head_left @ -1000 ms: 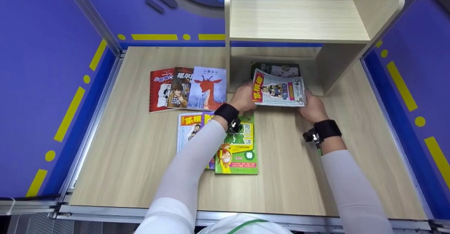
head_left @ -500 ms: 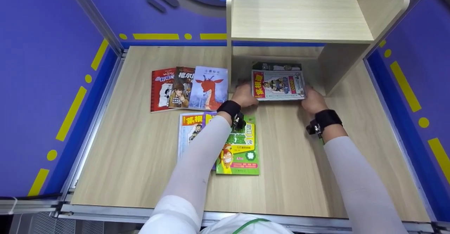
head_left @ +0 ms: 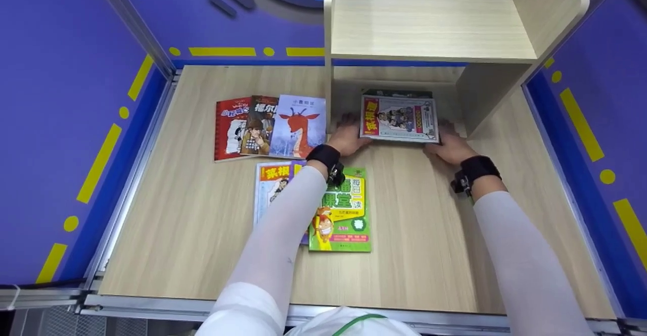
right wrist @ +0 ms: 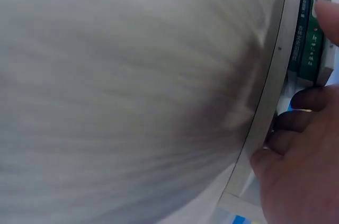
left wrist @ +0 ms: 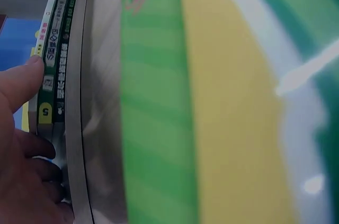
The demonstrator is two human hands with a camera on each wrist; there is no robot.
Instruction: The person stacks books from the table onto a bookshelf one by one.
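Note:
In the head view a comic book point(head_left: 400, 118) with a red title strip lies flat on top of dark-green books point(head_left: 397, 94), inside the lower bay of a small wooden bookshelf point(head_left: 432, 57). My left hand point(head_left: 349, 138) is at the stack's left end, its thumb touching the spines point(left wrist: 59, 65) in the left wrist view and its fingers beside the stack's end. On the opposite end is my right hand point(head_left: 450, 145), thumb at the front edge and fingers along the side. The right wrist view shows that thumb over the green spines point(right wrist: 310, 44).
Left of the shelf lie overlapping a red book point(head_left: 230, 129), a brown detective book point(head_left: 259, 134) and a giraffe-cover book point(head_left: 299, 126). Nearer the front are a green book point(head_left: 349, 235) and a pale comic point(head_left: 265, 194), partly under my left forearm. Blue walls point(head_left: 65, 98) enclose the table.
The comic book has come down flat onto the dark-green books and moved slightly back into the bay. My right hand's fingers have loosened and spread along the stack's side.

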